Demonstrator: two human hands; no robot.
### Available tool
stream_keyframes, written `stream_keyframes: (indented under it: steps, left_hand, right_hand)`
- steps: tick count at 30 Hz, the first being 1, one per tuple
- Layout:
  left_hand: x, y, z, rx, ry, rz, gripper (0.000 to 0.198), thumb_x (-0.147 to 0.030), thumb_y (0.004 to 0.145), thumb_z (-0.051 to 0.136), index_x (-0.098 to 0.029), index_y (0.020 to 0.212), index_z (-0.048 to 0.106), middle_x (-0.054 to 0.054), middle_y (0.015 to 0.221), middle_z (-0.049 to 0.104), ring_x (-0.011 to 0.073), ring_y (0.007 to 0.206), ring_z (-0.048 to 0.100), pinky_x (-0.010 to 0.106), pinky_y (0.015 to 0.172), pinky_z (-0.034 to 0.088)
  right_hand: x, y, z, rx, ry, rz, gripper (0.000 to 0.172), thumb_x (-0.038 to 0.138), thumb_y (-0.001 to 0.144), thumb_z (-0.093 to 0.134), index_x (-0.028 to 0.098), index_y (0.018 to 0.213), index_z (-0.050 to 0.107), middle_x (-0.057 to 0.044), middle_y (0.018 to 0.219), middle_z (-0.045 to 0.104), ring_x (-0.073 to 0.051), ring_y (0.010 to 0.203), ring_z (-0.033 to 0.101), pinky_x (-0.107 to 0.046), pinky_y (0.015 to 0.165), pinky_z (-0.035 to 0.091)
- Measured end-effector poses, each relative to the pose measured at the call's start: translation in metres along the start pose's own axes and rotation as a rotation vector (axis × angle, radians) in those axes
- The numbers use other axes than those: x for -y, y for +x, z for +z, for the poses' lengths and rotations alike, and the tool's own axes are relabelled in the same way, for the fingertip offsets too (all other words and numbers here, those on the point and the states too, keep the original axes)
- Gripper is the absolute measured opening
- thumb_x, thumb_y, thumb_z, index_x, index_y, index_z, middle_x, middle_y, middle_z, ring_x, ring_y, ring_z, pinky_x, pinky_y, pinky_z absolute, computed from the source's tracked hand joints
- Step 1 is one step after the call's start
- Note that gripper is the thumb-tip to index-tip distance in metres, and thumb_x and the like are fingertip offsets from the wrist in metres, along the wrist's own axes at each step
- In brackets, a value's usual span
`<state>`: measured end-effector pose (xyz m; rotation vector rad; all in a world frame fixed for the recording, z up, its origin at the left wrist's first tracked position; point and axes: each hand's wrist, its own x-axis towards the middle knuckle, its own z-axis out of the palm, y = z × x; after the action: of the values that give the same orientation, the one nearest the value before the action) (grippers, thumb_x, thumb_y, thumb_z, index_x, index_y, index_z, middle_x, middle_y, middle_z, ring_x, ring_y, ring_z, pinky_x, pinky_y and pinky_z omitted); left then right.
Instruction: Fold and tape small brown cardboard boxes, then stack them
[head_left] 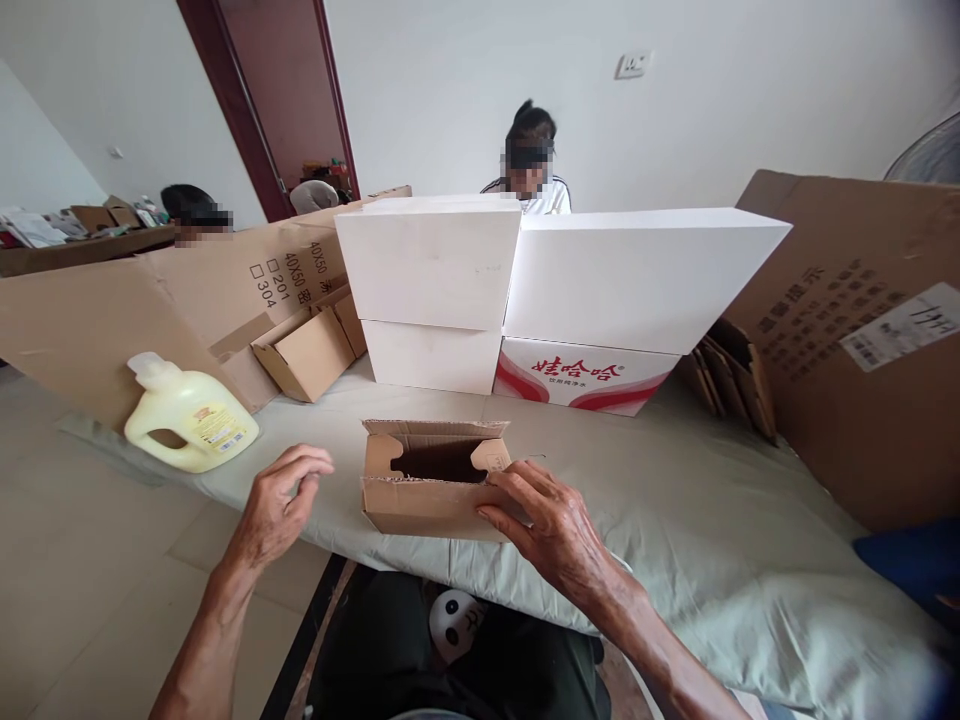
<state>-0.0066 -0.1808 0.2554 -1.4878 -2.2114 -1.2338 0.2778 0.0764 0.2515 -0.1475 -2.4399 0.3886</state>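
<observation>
A small brown cardboard box [435,508] stands upright near the front edge of the covered table, its top flaps raised and its dark inside showing. My right hand [544,515] grips the box's near right corner, thumb against the front wall and fingers over the rim. To the left of the box, apart from it, my left hand [281,500] hovers with loosely bent fingers and nothing visible in them. A pale yellow detergent jug [199,420] with a handle lies tilted just beyond my left hand.
White cartons [435,265] are stacked behind the box, one with red lettering [589,375]. Brown boxes [307,350] sit left; folded cardboard [739,380] leans right beside a large cardboard panel [855,330]. A person [529,160] is behind the cartons, another person [191,210] further left.
</observation>
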Motion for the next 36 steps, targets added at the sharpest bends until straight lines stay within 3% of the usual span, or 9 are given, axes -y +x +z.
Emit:
stream_keyframes:
  steps: [5,9,12,14,18,23,29,32,36]
  left_hand:
    - [-0.030,0.029,0.012,0.271,-0.169,0.223,0.047,-0.003,0.094,0.047,-0.024,0.113,0.084,0.008,0.126,0.085,0.0219,0.118,0.079,0.038,0.109,0.062]
    - [-0.033,0.048,0.018,0.585,-0.117,0.284,0.070,0.006,0.073,0.045,-0.026,0.121,0.085,0.006,0.137,0.082,0.0234,0.129,0.076,0.043,0.120,0.058]
    - [-0.038,0.056,0.018,0.698,-0.099,0.299,0.082,0.007,0.064,0.045,-0.027,0.128,0.083,0.005,0.142,0.080,0.0246,0.136,0.073,0.042,0.120,0.057]
    - [-0.041,0.059,0.016,0.684,-0.143,0.243,0.078,0.005,0.072,0.046,-0.028,0.133,0.081,0.007,0.137,0.081,0.0237,0.129,0.075,0.038,0.112,0.061]
    - [-0.043,0.058,0.011,0.488,-0.461,-0.021,0.047,-0.014,0.098,0.055,-0.023,0.138,0.077,0.014,0.126,0.083,0.0181,0.086,0.075,0.032,0.080,0.066]
    - [-0.039,0.054,0.016,0.342,-0.822,-0.159,0.029,-0.027,0.098,0.071,-0.016,0.123,0.081,0.017,0.111,0.086,0.0164,0.069,0.072,0.034,0.068,0.065]
    - [-0.036,0.052,0.019,0.291,-0.775,-0.245,0.021,-0.034,0.097,0.075,-0.016,0.101,0.083,0.013,0.095,0.087,0.0158,0.062,0.071,0.031,0.062,0.062]
    - [-0.035,0.053,0.016,0.337,-0.606,-0.169,0.017,-0.029,0.098,0.072,-0.018,0.094,0.085,0.010,0.092,0.087,0.0169,0.065,0.074,0.030,0.063,0.062]
    - [-0.038,0.057,0.013,0.576,-0.377,0.175,0.036,-0.011,0.100,0.056,-0.025,0.109,0.088,0.009,0.125,0.087,0.0242,0.117,0.081,0.037,0.097,0.065]
  right_hand:
    - [0.003,0.001,-0.006,0.001,0.042,-0.043,0.009,0.032,0.112,0.063,0.024,0.111,0.068,-0.004,0.095,0.074,-0.020,0.083,0.066,-0.032,0.071,0.053]
    - [0.008,0.000,-0.010,0.010,0.062,-0.053,0.011,0.028,0.112,0.062,0.024,0.106,0.070,-0.004,0.096,0.077,-0.019,0.084,0.066,-0.031,0.073,0.053]
    - [0.011,-0.001,-0.011,0.008,0.073,-0.063,0.010,0.027,0.112,0.063,0.024,0.107,0.071,-0.004,0.096,0.077,-0.019,0.083,0.067,-0.031,0.073,0.053]
    - [0.011,-0.002,-0.011,-0.003,0.078,-0.069,0.009,0.026,0.112,0.064,0.024,0.107,0.071,-0.004,0.096,0.077,-0.019,0.083,0.067,-0.031,0.073,0.053]
    - [0.009,-0.002,-0.010,-0.007,0.074,-0.059,0.008,0.026,0.112,0.063,0.024,0.108,0.069,-0.003,0.095,0.076,-0.018,0.082,0.068,-0.032,0.074,0.053]
    - [0.009,-0.002,-0.009,-0.015,0.073,-0.066,0.009,0.026,0.113,0.062,0.023,0.107,0.068,-0.003,0.093,0.074,-0.018,0.081,0.068,-0.032,0.072,0.053]
    - [0.008,-0.002,-0.008,-0.033,0.082,-0.079,0.004,0.025,0.112,0.062,0.024,0.111,0.067,-0.003,0.094,0.074,-0.017,0.082,0.068,-0.031,0.073,0.054]
    - [0.009,-0.001,-0.009,-0.029,0.090,-0.081,0.005,0.024,0.112,0.063,0.025,0.110,0.067,-0.003,0.093,0.074,-0.017,0.081,0.068,-0.031,0.072,0.053]
    - [0.010,0.000,-0.011,0.005,0.103,-0.080,0.009,0.026,0.113,0.062,0.024,0.108,0.069,-0.004,0.093,0.076,-0.017,0.081,0.068,-0.031,0.073,0.053]
